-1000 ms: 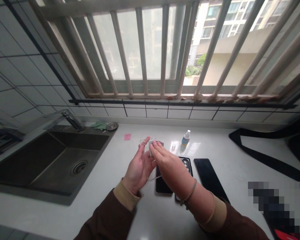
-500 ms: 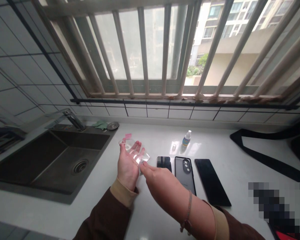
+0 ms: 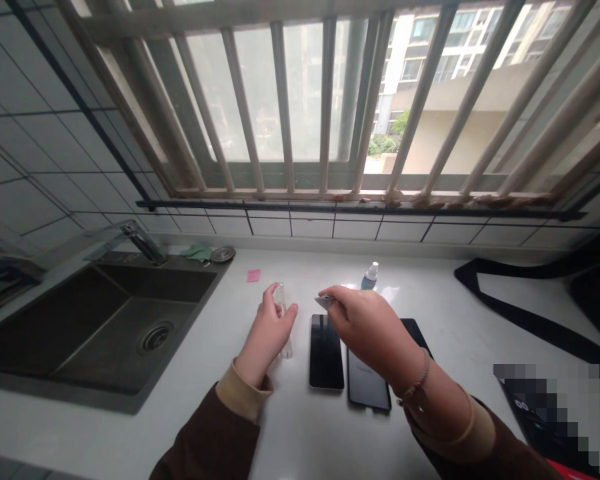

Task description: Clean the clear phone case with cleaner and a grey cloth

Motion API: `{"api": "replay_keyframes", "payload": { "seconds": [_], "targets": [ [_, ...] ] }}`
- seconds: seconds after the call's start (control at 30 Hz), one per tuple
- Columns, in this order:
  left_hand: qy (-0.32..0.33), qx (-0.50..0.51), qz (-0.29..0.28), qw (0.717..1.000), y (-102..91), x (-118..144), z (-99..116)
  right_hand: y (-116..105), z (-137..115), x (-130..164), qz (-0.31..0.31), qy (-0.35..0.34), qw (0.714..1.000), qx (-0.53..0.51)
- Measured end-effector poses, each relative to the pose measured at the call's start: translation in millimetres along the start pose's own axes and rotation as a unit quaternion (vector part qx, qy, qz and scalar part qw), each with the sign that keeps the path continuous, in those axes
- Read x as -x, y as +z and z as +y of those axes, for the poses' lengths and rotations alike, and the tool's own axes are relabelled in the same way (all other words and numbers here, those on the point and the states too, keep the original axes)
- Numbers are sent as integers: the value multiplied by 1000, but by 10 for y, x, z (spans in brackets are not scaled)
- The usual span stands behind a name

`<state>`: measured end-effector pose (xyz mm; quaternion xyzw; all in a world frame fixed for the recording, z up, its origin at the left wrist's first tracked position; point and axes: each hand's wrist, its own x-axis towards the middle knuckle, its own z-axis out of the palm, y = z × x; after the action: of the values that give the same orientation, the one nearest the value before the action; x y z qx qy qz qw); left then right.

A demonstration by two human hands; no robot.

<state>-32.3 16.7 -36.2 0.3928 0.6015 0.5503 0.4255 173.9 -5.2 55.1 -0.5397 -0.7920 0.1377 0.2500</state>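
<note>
Lying on white counter (image 3: pixel 300 427): phones; left hand (image 3: pixel 266 333) grips clear case (image 3: pixel 283 320); right hand (image 3: pixel 365 323) pinches, seemingly, cloth (image 3: pixel 324 301).

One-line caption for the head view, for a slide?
Left hand holds a clear phone case; right hand pinches a small wipe above a smartphone.

— Any legible writing on the small bottle (image 3: pixel 371 275) by the window wall?
— None; its label is too small to read.
— The phones (image 3: pixel 326 351), the pink note (image 3: pixel 253 275)?
— Blank, both.

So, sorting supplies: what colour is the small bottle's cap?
White, on the bottle by the wall; head view.
</note>
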Motion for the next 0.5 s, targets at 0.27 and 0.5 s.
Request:
{"api": "replay_keyframes", "payload": {
  "seconds": [0.27,0.5],
  "targets": [
    [136,-348,15,927,14,112,22,-179,135,-44,2,49,996,69],
    [151,-597,-7,788,47,211,-29,-211,151,-52,-4,45,996,70]
  ]
}}
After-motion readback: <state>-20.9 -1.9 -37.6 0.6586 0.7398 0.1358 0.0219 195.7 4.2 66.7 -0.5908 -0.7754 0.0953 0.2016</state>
